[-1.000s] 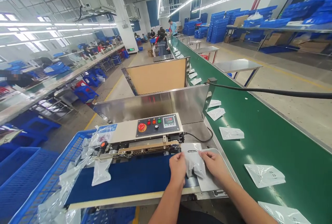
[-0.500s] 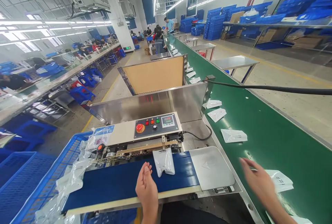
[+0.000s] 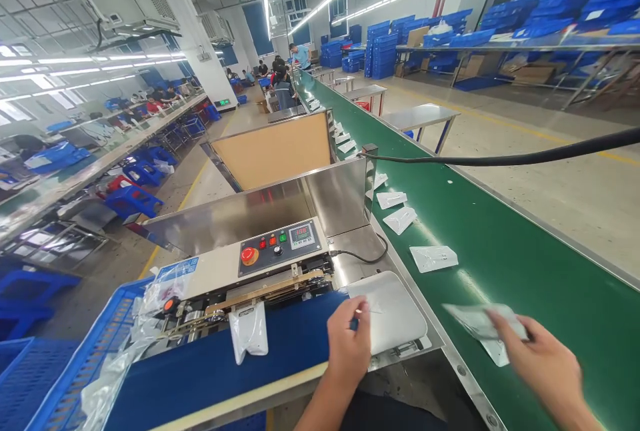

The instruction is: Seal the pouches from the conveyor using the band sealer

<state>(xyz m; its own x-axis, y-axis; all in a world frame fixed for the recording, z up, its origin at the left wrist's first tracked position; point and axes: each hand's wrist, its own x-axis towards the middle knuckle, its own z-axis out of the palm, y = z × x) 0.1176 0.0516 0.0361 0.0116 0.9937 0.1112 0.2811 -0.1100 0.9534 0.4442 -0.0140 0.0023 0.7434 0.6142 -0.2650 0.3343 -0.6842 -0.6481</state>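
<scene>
Head view, right hand [image 3: 543, 361]: fingers closed on a clear pouch [image 3: 483, 324], lifted just over the green conveyor [image 3: 525, 264].
Head view, left hand [image 3: 350, 344]: empty, fingers loosely curled, resting at the blue belt [image 3: 295, 338] edge beside the metal plate [image 3: 395, 311].
Head view, sealer [image 3: 260, 261]: another pouch [image 3: 249, 331] hanging at its slot.

The small digital display [image 3: 302, 236] at the right end of the grey control panel [image 3: 278, 248] on the sealing machine shows red and green digits, too small to read. The blue label [image 3: 175, 270] at the machine's left end and the green wall sign [image 3: 223, 102] on the white pillar carry print that cannot be made out.
</scene>
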